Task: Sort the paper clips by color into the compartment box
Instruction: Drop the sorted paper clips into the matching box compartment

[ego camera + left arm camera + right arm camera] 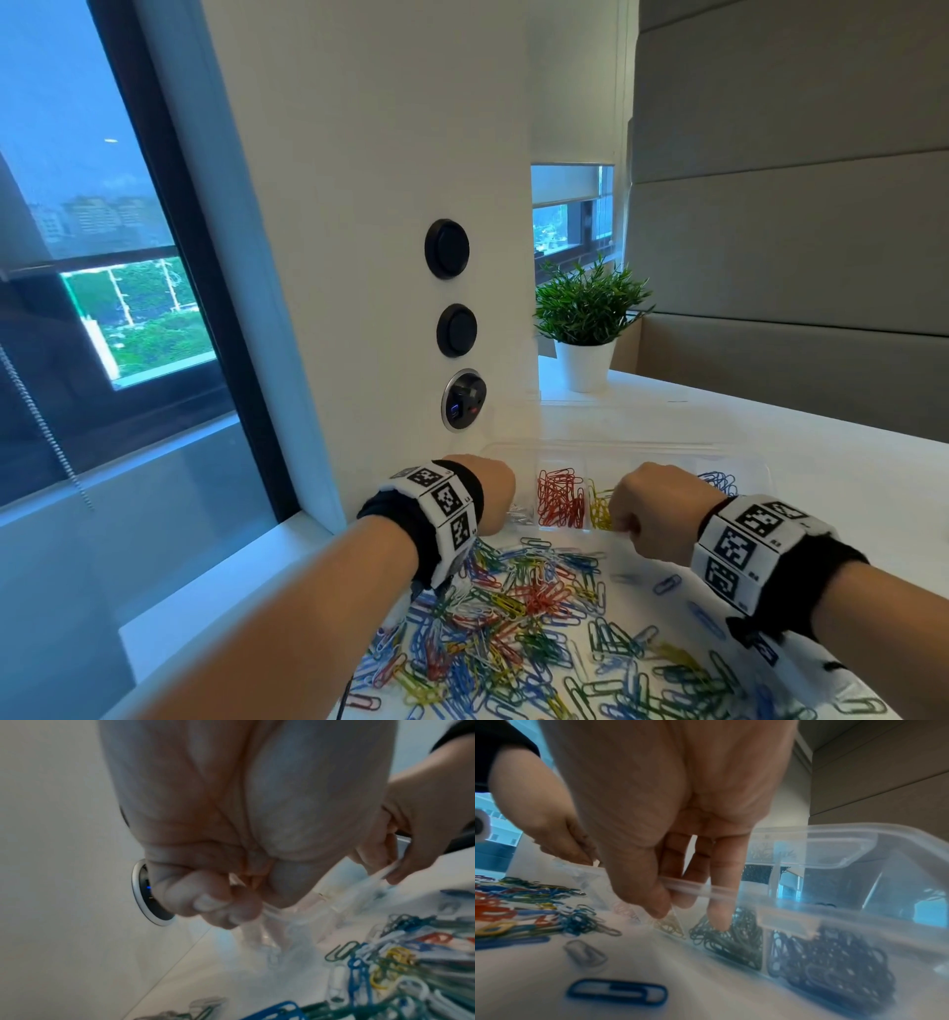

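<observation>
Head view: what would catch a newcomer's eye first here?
The sprawl of mixed paper clips on the white table nearest the camera. Just beyond it, the left hand and right hand each grip the near rim of the clear compartment box, already holding red clips.

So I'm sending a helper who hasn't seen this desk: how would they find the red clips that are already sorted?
Start at the clear compartment box on the white desk, in front of the potted plant. Between the two hands gripping its near edge sits a compartment of red clips. Its right-hand neighbour holds yellow clips, and the loose pile nearer the person mixes colours.
</observation>
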`<action>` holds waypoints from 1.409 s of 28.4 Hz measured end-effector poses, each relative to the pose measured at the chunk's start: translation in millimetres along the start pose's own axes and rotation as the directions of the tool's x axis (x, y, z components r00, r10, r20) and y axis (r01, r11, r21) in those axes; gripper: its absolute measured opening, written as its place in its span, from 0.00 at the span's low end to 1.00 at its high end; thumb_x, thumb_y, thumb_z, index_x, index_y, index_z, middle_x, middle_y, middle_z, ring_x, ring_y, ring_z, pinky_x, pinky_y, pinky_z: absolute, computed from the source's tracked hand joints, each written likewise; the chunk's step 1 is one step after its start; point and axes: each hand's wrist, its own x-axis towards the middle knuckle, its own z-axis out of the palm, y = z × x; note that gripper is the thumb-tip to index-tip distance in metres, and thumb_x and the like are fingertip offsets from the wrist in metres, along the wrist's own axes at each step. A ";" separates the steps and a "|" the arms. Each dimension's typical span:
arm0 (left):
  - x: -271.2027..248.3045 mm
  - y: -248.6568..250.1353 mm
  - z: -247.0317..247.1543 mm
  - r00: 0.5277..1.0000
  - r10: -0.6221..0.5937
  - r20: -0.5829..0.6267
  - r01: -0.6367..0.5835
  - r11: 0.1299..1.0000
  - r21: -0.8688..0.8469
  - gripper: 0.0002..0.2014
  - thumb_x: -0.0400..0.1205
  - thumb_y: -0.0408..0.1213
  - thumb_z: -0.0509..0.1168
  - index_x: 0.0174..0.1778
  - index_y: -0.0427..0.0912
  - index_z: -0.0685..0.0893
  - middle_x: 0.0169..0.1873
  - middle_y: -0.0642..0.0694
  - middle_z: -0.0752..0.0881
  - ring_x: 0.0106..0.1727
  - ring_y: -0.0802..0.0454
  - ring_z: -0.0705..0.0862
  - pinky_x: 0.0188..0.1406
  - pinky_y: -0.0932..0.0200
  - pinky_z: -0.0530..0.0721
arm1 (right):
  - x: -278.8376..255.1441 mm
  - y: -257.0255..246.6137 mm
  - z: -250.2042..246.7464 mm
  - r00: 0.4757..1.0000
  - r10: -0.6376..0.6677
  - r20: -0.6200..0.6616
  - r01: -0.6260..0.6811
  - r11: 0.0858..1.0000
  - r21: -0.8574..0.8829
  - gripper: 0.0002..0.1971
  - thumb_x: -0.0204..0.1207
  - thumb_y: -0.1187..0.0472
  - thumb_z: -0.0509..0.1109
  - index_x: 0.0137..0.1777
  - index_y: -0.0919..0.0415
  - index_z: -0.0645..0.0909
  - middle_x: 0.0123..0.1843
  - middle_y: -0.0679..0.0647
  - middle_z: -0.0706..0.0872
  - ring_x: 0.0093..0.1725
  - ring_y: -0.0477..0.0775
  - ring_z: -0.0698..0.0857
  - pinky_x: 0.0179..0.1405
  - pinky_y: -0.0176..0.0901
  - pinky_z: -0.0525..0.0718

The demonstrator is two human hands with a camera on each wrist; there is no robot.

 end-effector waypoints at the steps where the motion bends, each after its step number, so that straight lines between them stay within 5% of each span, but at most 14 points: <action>1: -1.7 -1.1 -2.8 1.000 0.016 0.019 -0.015 0.999 -0.033 0.16 0.83 0.28 0.59 0.65 0.35 0.83 0.52 0.40 0.84 0.48 0.41 0.82 0.45 0.55 0.78 | -0.3 -0.5 -0.4 1.000 0.001 0.006 -0.001 1.000 -0.001 0.13 0.71 0.72 0.63 0.50 0.65 0.87 0.44 0.62 0.85 0.37 0.52 0.74 0.36 0.40 0.74; 3: -4.5 -2.9 -7.2 0.998 0.045 0.031 -0.042 0.993 -0.109 0.18 0.83 0.26 0.57 0.66 0.37 0.84 0.62 0.41 0.84 0.59 0.41 0.82 0.51 0.56 0.78 | -1.4 -1.3 -1.2 1.000 0.001 0.017 -0.001 1.000 -0.004 0.12 0.70 0.72 0.63 0.49 0.67 0.86 0.38 0.62 0.79 0.35 0.51 0.70 0.32 0.39 0.69; 7: -6.1 -4.5 -8.6 0.996 0.086 0.009 -0.082 0.970 -0.228 0.20 0.82 0.22 0.55 0.65 0.36 0.84 0.66 0.41 0.83 0.64 0.42 0.81 0.59 0.54 0.79 | -4.2 -1.6 -3.4 0.999 -0.017 0.027 0.017 1.000 0.008 0.13 0.72 0.71 0.64 0.50 0.60 0.88 0.46 0.56 0.87 0.41 0.53 0.79 0.43 0.43 0.82; 12: -6.8 -9.9 -2.9 0.994 0.103 -0.031 -0.107 0.911 -0.398 0.20 0.81 0.19 0.52 0.67 0.36 0.77 0.63 0.41 0.84 0.48 0.50 0.80 0.29 0.71 0.73 | -6.3 -1.7 -2.9 1.000 -0.023 0.001 0.023 1.000 0.020 0.14 0.75 0.69 0.65 0.52 0.57 0.88 0.45 0.52 0.84 0.44 0.52 0.82 0.50 0.43 0.85; 14: -5.9 -12.3 -1.4 0.994 0.105 -0.022 -0.104 0.891 -0.443 0.21 0.80 0.18 0.53 0.67 0.36 0.76 0.60 0.41 0.86 0.39 0.56 0.78 0.25 0.72 0.72 | -6.6 -1.6 -2.7 1.000 -0.026 -0.001 0.026 1.000 0.018 0.14 0.75 0.69 0.64 0.53 0.57 0.88 0.48 0.53 0.86 0.47 0.54 0.85 0.50 0.43 0.86; 22: -13.5 -16.9 -6.9 0.994 0.110 0.025 -0.085 0.873 -0.481 0.21 0.80 0.18 0.55 0.66 0.39 0.75 0.57 0.43 0.88 0.30 0.56 0.77 0.25 0.62 0.81 | -5.7 0.7 -0.6 1.000 -0.027 -0.007 0.027 1.000 0.008 0.13 0.75 0.68 0.65 0.53 0.55 0.88 0.51 0.53 0.88 0.51 0.54 0.86 0.52 0.43 0.86; 27: -20.0 -22.3 -7.8 0.987 0.152 0.044 -0.117 0.890 -0.441 0.22 0.79 0.19 0.59 0.67 0.42 0.75 0.58 0.46 0.87 0.38 0.47 0.84 0.36 0.52 0.88 | -4.7 1.0 0.0 1.000 -0.022 -0.006 0.022 1.000 0.007 0.13 0.74 0.68 0.65 0.52 0.58 0.88 0.51 0.55 0.89 0.51 0.55 0.87 0.51 0.43 0.86; 33: -19.5 -30.3 -6.4 0.980 0.190 -0.065 -0.201 0.912 -0.358 0.18 0.77 0.26 0.71 0.62 0.44 0.79 0.49 0.49 0.90 0.41 0.49 0.85 0.47 0.49 0.88 | -3.3 2.6 1.0 1.000 -0.023 -0.008 0.023 1.000 0.002 0.13 0.73 0.68 0.65 0.52 0.60 0.88 0.51 0.57 0.89 0.52 0.56 0.87 0.52 0.45 0.86; 37: -17.4 -35.4 -9.1 0.981 0.172 -0.093 -0.196 0.857 -0.476 0.11 0.78 0.24 0.71 0.53 0.40 0.84 0.46 0.43 0.91 0.35 0.60 0.85 0.28 0.64 0.82 | -3.9 3.0 0.6 1.000 -0.031 -0.006 0.031 0.999 0.011 0.13 0.74 0.67 0.65 0.52 0.57 0.89 0.50 0.54 0.89 0.50 0.54 0.86 0.53 0.45 0.87; 40: -17.5 -36.9 -11.2 0.980 0.129 -0.155 -0.196 0.784 -0.588 0.07 0.79 0.24 0.69 0.49 0.39 0.85 0.47 0.40 0.91 0.30 0.63 0.85 0.25 0.62 0.82 | -4.5 3.3 -0.2 1.000 -0.028 -0.006 0.028 1.000 0.007 0.13 0.74 0.67 0.65 0.52 0.57 0.89 0.51 0.54 0.89 0.50 0.54 0.86 0.52 0.44 0.87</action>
